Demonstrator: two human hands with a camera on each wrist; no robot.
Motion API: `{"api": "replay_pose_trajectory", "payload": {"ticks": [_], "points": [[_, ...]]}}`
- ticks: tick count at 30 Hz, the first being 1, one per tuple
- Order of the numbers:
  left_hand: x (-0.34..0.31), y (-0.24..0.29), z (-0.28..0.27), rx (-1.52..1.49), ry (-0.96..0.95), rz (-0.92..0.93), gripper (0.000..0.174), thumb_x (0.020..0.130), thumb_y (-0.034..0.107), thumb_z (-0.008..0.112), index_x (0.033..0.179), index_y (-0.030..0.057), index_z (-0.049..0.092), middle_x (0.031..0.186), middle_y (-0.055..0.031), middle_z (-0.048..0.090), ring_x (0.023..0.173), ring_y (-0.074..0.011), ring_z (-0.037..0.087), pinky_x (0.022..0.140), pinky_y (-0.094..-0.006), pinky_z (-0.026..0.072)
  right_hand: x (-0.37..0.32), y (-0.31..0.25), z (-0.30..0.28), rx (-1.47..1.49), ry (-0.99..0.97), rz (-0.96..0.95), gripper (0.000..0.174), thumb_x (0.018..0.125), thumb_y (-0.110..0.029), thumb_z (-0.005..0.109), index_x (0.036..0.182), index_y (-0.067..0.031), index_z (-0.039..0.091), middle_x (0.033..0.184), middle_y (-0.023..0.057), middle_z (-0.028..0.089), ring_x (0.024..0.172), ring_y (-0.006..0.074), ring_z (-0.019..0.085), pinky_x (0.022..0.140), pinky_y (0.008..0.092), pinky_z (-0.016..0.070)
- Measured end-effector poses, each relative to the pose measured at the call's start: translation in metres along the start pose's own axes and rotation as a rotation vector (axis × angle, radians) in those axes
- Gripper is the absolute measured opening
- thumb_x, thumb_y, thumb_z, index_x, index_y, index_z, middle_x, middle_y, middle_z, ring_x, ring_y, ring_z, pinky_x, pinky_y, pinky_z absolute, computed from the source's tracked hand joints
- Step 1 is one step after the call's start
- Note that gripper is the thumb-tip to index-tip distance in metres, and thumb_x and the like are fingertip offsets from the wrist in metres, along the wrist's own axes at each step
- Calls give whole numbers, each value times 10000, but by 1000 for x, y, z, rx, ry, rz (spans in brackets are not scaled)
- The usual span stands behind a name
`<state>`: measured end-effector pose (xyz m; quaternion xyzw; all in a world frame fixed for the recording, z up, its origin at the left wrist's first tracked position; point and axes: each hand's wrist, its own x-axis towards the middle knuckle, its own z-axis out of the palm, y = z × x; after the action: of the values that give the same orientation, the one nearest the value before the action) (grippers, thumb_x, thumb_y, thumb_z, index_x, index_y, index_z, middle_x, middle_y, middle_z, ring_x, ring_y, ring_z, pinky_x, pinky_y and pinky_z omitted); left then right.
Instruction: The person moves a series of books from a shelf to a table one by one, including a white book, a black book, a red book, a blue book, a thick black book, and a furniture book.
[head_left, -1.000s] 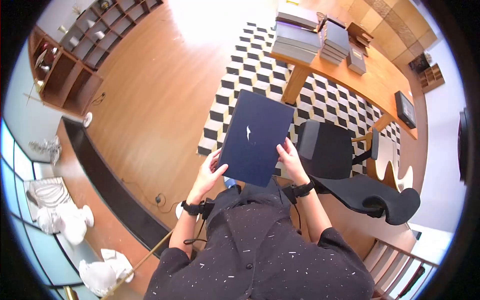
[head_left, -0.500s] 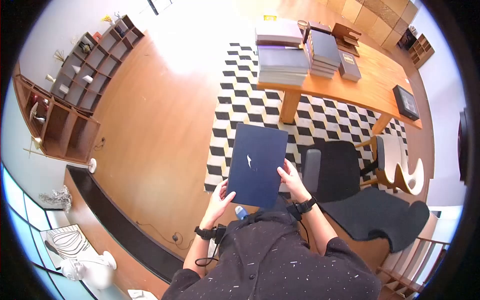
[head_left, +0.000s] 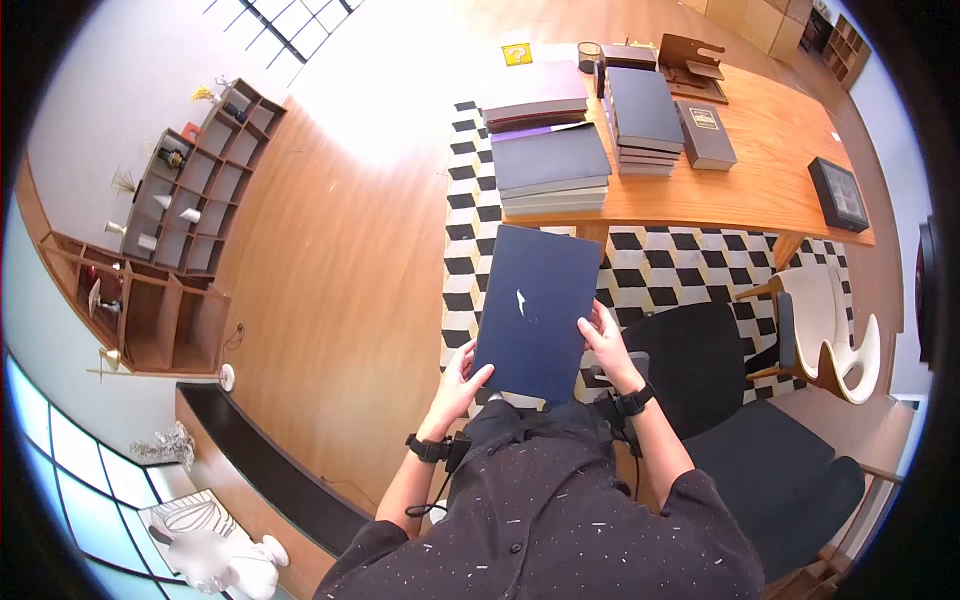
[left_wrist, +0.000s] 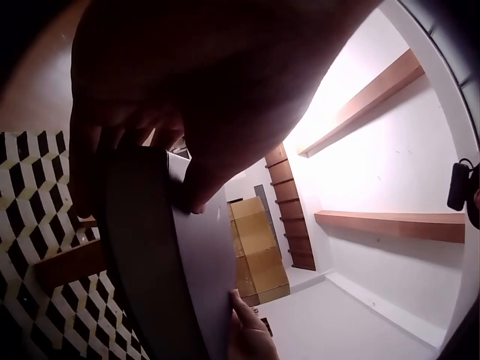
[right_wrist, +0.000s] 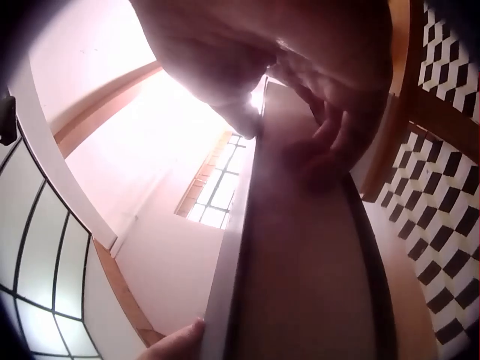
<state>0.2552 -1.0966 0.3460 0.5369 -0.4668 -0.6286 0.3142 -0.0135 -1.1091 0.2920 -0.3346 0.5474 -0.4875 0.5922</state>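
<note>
A large dark-blue hardback book with a small white mark on its cover is held before the body, cover up. My left hand grips its left edge near the lower corner, thumb on the cover. On the opposite edge, my right hand holds it the same way, a little higher up. The left wrist view shows the dark spine with fingers wrapped beneath. In the right wrist view, fingertips press the pale page edge between the covers.
Ahead stands a wooden table bearing stacked books, another book pile, a brown box and a black framed case. A black chair is close on the right, a white chair behind it. Shelves line the left.
The person has turned and come nearer the table, which now sits closer and larger in view. Both hands keep the same grip on the book.
</note>
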Motion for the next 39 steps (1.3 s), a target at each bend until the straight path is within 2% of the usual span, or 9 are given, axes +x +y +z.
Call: {"api": "replay_pose_trajectory", "payload": {"ticks": [12, 13, 17, 21, 26, 29, 32, 33, 39], "points": [[143, 45, -31, -32, -212, -3, 518, 849, 79, 570, 1311, 34, 339, 1102, -104, 551, 1014, -140, 521, 889, -274, 417, 86, -36, -5, 100, 111, -18, 690, 808, -202, 619, 1328, 17, 223, 908, 108, 555, 567, 108, 539, 491, 224, 452], [158, 52, -37, -37, -238, 22, 519, 849, 81, 571, 1312, 36, 340, 1101, -101, 554, 1010, -138, 522, 885, -273, 418, 91, -54, -1, 53, 105, 14, 673, 810, -265, 613, 1302, 22, 256, 955, 90, 556, 681, 99, 566, 543, 216, 465], [208, 82, -55, -60, -341, 64, 516, 853, 99, 566, 1321, 59, 351, 1074, -80, 568, 971, -119, 529, 863, -260, 423, 121, -95, 13, 153, 247, 79, 465, 873, -393, 498, 1131, -23, 383, 816, 39, 537, 559, 103, 526, 466, 219, 427], [254, 95, -82, -55, -443, 89, 530, 854, 93, 560, 1336, 76, 341, 1082, -66, 563, 965, -105, 520, 858, -251, 419, 156, -113, 17, 182, 328, -48, 361, 900, -380, 471, 1105, -90, 403, 804, 9, 540, 551, 86, 518, 454, 209, 414], [286, 111, -95, -102, -559, 52, 523, 845, 80, 563, 1328, 83, 363, 1095, -42, 550, 970, -95, 509, 852, -244, 415, 168, -133, 16, 151, 400, -106, 420, 877, -351, 513, 1173, -86, 378, 806, 28, 545, 578, 94, 527, 473, 208, 422], [306, 108, -97, -103, -516, 56, 517, 839, 83, 572, 1317, 82, 377, 1036, -21, 561, 938, -89, 512, 832, -244, 419, 181, -130, 12, 164, 459, -83, 415, 842, -290, 549, 1149, -71, 377, 906, 70, 558, 663, 128, 577, 525, 232, 467], [317, 111, -84, -288, -251, 60, 651, 838, 138, 591, 1368, 59, 222, 1000, -44, 566, 905, -110, 532, 809, -249, 421, 199, -128, 5, 180, 497, -36, 422, 837, -299, 558, 1137, -65, 377, 913, 80, 554, 672, 143, 585, 545, 253, 493], [323, 107, -87, -313, -242, -55, 726, 826, 161, 613, 1376, 42, 155, 1051, -75, 552, 914, -130, 539, 791, -262, 436, 206, -129, 3, 220, 469, -34, 415, 832, -290, 570, 1115, -67, 365, 905, 90, 553, 673, 160, 600, 560, 281, 515], [336, 94, -60, -222, -280, -95, 688, 816, 141, 615, 1368, 46, 216, 1152, -94, 517, 894, -111, 536, 712, -223, 433, 259, -119, -20, 266, 386, 33, 432, 817, -269, 604, 1070, -68, 317, 917, 144, 541, 681, 229, 624, 605, 339, 543]]}}
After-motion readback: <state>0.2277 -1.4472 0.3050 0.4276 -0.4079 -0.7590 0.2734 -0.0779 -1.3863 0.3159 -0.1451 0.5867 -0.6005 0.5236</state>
